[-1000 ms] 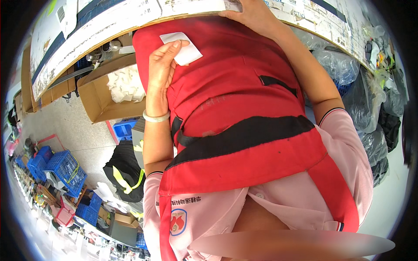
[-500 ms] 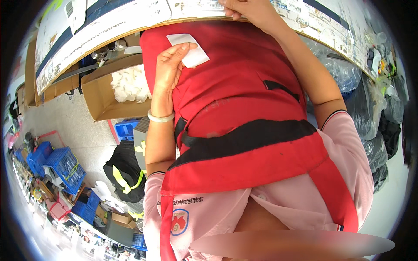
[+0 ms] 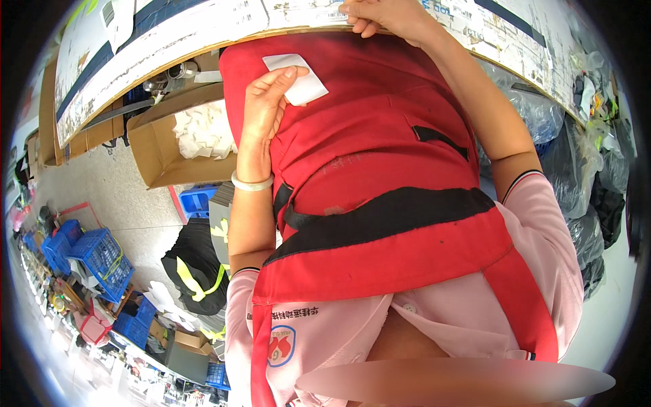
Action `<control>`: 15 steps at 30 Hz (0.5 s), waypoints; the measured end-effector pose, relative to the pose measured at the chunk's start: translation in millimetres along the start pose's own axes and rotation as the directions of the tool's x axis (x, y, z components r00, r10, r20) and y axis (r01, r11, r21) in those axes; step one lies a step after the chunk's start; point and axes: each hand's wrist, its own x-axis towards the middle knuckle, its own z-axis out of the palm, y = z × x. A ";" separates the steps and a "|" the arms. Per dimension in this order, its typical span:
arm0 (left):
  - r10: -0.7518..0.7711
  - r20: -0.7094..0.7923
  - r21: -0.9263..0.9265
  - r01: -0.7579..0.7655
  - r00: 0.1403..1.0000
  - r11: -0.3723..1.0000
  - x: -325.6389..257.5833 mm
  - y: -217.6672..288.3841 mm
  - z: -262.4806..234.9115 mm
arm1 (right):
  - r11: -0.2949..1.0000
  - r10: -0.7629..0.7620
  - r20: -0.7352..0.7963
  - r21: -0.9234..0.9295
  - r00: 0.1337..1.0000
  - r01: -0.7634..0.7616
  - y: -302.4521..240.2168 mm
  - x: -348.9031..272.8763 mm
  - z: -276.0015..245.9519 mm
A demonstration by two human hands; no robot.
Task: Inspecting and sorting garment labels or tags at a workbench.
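Observation:
Between thumb and fingers, my left hand [image 3: 266, 102] pinches a white square sheet [image 3: 308, 87], thin like paper or a backing slip. The sheet is over the red apron [image 3: 386, 122] on my lap, a little short of the table edge. My right hand [image 3: 390, 19] is at the near edge of the worktable [image 3: 203, 34], with its thumb and index finger pressed together and the other fingers curled. Whatever the right fingertips hold, if anything, is too small to make out at the top rim of the view.
Under the table at left, a cardboard box [image 3: 152, 152] holds crumpled white scraps [image 3: 203, 132]. Blue crates [image 3: 102, 261] stand on the floor farther left, near a black bundle with yellow straps [image 3: 193, 271]. Clear plastic bags [image 3: 566, 163] are piled at right.
My right hand has shifted slightly toward me at the table edge, so more of its fingers show. My left hand keeps the white sheet in nearly the same place.

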 end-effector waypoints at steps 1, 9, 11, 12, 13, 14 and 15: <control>0.001 0.007 -0.002 -0.001 1.000 1.000 -0.1 0.5 0.3 | 1.000 0.008 0.007 -0.005 1.000 -0.008 1.1 1.5 -1.0; 0.009 -0.018 0.001 -0.009 1.000 1.000 -1.5 0.8 2.4 | 0.991 -0.124 0.064 0.057 0.990 0.121 6.5 -2.2 -5.9; 0.011 -0.012 0.004 -0.011 1.000 1.000 -1.4 0.7 2.6 | 0.963 -0.252 0.110 0.125 0.961 0.238 6.4 -2.7 -6.4; 0.009 -0.018 0.003 -0.009 1.000 1.000 -1.0 0.4 2.8 | 0.991 -0.130 0.064 0.049 0.989 0.127 3.8 0.3 -4.1; 0.006 -0.024 0.002 -0.006 1.000 1.000 -0.7 0.1 3.0 | 1.000 -0.009 0.008 -0.022 1.000 0.009 2.5 2.2 -2.8; 0.006 -0.024 0.002 -0.006 1.000 1.000 -0.8 0.0 2.6 | 1.000 -0.008 0.008 -0.022 1.000 0.008 2.7 2.8 -2.2; 0.007 -0.018 0.001 -0.007 1.000 1.000 -0.9 0.0 2.1 | 1.000 -0.010 0.010 -0.015 1.000 0.010 3.0 3.1 -1.8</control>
